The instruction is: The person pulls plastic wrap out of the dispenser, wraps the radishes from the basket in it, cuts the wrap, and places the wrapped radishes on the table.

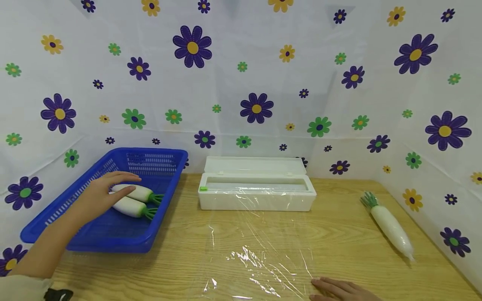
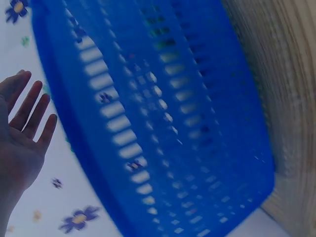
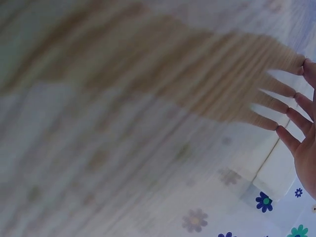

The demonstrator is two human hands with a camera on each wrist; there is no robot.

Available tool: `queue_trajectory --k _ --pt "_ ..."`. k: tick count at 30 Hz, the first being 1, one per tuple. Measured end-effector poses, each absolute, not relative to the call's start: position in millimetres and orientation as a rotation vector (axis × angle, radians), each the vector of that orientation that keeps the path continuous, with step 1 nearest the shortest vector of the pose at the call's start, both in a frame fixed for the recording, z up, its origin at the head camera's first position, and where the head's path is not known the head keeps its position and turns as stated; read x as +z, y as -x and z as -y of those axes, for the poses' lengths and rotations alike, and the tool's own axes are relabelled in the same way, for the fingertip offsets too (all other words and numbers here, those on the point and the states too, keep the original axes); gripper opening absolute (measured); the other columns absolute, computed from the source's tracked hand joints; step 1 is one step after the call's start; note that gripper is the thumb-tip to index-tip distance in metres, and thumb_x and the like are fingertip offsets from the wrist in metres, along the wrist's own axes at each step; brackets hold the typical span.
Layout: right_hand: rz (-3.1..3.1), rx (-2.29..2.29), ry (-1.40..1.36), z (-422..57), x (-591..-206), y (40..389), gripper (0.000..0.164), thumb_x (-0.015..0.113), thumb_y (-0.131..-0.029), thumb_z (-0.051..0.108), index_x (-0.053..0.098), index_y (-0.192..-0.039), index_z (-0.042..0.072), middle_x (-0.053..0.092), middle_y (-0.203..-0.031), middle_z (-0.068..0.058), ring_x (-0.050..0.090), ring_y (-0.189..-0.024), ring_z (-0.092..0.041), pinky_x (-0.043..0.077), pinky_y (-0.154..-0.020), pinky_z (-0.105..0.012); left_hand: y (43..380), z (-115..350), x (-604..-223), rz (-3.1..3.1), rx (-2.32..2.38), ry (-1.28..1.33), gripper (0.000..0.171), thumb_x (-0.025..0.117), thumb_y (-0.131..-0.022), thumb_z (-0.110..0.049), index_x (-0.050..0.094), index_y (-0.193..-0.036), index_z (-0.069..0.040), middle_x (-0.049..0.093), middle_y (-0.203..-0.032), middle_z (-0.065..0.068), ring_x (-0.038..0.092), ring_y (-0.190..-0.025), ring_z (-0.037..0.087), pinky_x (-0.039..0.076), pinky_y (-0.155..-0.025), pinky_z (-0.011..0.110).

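My left hand [image 1: 102,193] reaches over the blue plastic basket [image 1: 158,234], its fingers extended above two white radishes [image 1: 129,205] with green stem ends. In the left wrist view the same hand [image 2: 23,143] has its fingers spread beside the basket's slotted wall. Clear plastic wrap [image 1: 256,255] stretches from a white wrap dispenser box [image 1: 256,201] toward me over the wooden table. At the wrap's right edge lies my right hand [image 1: 342,289], fingers straight; the right wrist view shows its fingertips [image 3: 282,129] touching the surface.
On the right of the wooden table [image 1: 339,234] lies another white radish [image 1: 391,230], with a shiny surface. The dispenser's lid [image 1: 256,165] stands raised. A flower-patterned cloth [image 1: 233,83] encloses the back and sides.
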State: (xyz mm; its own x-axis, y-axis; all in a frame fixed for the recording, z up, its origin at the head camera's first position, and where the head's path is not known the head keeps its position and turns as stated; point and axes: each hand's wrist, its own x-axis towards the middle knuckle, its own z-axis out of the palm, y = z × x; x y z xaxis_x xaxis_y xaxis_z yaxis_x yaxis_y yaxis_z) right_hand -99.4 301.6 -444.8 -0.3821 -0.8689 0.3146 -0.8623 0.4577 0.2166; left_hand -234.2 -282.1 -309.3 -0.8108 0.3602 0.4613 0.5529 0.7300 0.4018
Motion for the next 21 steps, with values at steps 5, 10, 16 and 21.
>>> queue_trajectory --k 5,10,16,21 --pt "2.300 -0.007 -1.439 -300 -448 99 0.055 0.060 -0.084 0.048 0.052 -0.131 0.020 0.047 -0.133 -0.003 0.027 -0.129 -0.007 0.035 -0.088 -0.017 259 314 -322 2.761 -0.784 0.555 0.036 0.058 -0.091 -0.029 0.060 -0.117 -0.004 0.051 -0.122 0.027 0.040 -0.113 0.047 0.033 -0.085 0.064" --pt "2.281 -0.076 -1.419 -300 -447 96 0.055 0.055 -0.086 0.050 0.051 -0.132 0.021 0.047 -0.133 -0.001 0.023 -0.131 -0.008 0.032 -0.090 -0.018 283 330 -339 2.922 -0.834 0.548 0.042 0.062 -0.089 -0.028 0.058 -0.119 0.002 0.049 -0.120 0.033 0.042 -0.109 0.049 0.038 -0.081 0.061" --pt "2.284 -0.083 -1.414 -300 -446 96 0.055 0.055 -0.086 0.051 0.051 -0.132 0.021 0.048 -0.132 -0.002 0.024 -0.131 -0.008 0.029 -0.092 -0.017 299 341 -359 3.056 -0.878 0.628 0.044 0.069 -0.082 -0.021 0.059 -0.115 0.005 0.049 -0.119 0.034 0.038 -0.112 0.054 0.035 -0.084 0.062" --pt "2.299 -0.051 -1.420 -300 -447 99 0.055 0.059 -0.084 0.050 0.053 -0.130 0.022 0.049 -0.131 -0.002 0.029 -0.127 -0.007 0.036 -0.086 -0.019 303 344 -369 3.106 -0.818 0.646 0.049 0.076 -0.073 -0.019 0.060 -0.113 0.006 0.046 -0.119 0.036 0.035 -0.112 0.056 0.031 -0.085 0.065"
